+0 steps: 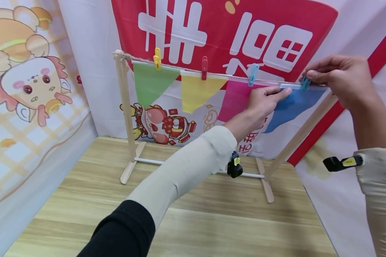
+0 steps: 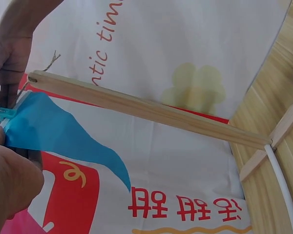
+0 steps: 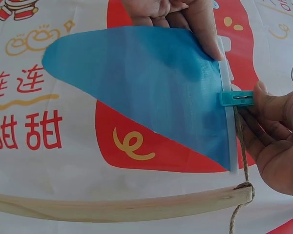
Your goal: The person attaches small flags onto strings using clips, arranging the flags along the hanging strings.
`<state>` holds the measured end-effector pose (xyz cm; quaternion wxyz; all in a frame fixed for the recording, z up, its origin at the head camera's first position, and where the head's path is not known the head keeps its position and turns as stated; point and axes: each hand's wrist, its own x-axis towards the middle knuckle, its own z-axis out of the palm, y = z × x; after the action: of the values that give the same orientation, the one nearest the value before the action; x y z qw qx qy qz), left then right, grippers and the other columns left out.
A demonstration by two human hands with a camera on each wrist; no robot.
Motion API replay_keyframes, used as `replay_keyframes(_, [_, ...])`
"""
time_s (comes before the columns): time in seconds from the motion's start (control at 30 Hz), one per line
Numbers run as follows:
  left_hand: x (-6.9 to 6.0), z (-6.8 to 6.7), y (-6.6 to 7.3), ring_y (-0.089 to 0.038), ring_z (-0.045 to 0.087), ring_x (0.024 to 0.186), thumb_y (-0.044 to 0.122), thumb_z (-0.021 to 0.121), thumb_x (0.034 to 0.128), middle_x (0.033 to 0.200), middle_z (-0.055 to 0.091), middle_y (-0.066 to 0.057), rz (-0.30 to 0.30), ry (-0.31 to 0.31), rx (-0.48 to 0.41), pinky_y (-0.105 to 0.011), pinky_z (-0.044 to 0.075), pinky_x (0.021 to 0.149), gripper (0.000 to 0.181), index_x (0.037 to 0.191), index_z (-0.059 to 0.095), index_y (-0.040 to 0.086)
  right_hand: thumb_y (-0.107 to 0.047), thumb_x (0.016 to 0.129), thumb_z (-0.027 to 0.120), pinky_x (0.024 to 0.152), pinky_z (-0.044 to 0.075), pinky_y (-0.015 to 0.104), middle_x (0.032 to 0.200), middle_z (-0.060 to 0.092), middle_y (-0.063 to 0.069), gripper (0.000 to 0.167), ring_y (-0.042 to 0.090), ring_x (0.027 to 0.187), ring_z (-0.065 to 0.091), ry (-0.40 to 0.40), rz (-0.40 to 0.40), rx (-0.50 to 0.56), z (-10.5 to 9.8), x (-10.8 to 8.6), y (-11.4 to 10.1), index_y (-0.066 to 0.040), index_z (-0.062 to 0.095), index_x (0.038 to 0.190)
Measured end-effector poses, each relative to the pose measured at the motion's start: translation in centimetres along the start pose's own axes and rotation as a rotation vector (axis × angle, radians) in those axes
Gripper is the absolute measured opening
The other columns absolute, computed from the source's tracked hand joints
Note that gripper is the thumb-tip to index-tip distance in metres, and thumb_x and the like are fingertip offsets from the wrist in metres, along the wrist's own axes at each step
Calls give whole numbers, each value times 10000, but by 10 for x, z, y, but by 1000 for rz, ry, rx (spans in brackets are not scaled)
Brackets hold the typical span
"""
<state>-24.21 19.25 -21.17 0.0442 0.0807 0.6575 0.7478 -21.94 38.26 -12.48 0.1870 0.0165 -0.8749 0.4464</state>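
Note:
A blue triangular flag (image 1: 291,109) hangs at the right end of a string line, its white top edge along the twine (image 3: 240,139). My left hand (image 1: 264,101) pinches the flag near its top left corner, thumb in front and fingers behind. With thumb and fingers, my right hand (image 1: 349,76) grips a teal clothespin (image 3: 237,98), which sits across the flag's white edge and the twine. To the left, a pink flag (image 1: 236,98) hangs under a light blue clothespin (image 1: 253,74), partly covered by my left hand.
A yellow flag (image 1: 201,91) with a red clothespin (image 1: 204,67) and a green flag (image 1: 151,80) with a yellow clothespin (image 1: 157,59) hang further left. Wooden posts (image 1: 125,107) carry the line, joined low by a white rod (image 1: 148,161), on a wood-grain tabletop (image 1: 212,221). Printed cloth stands behind.

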Motion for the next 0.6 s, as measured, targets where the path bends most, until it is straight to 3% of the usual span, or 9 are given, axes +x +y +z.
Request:
replay_keyframes(0.2, [1,-1,0,-208,851,1056,338,835,1043,1200,876,20,14,-11,-19,-388,708,959,339,1370,836,249,-384,1051,772,773,565,37,1018,723,-304,487,-34,924,698,-34,-31,-142,-2,1,1,-189,747,1496])
replay_keyframes(0.43, [4,-4,0,-174,843,1036,317,833,1046,1197,876,26,27,-22,-2,-351,706,938,328,1362,840,229,-393,1072,756,749,566,45,1032,691,-314,517,19,993,635,-69,-37,-214,-3,1,3,-196,706,1548])
replay_keyframes(0.6, [6,-8,-1,-182,817,1072,312,840,1042,1232,858,39,31,-33,-1,-389,704,972,334,1364,837,225,-407,1069,763,746,557,43,1042,681,-325,547,34,1014,616,-86,-37,-240,-3,2,3,-201,686,1570])
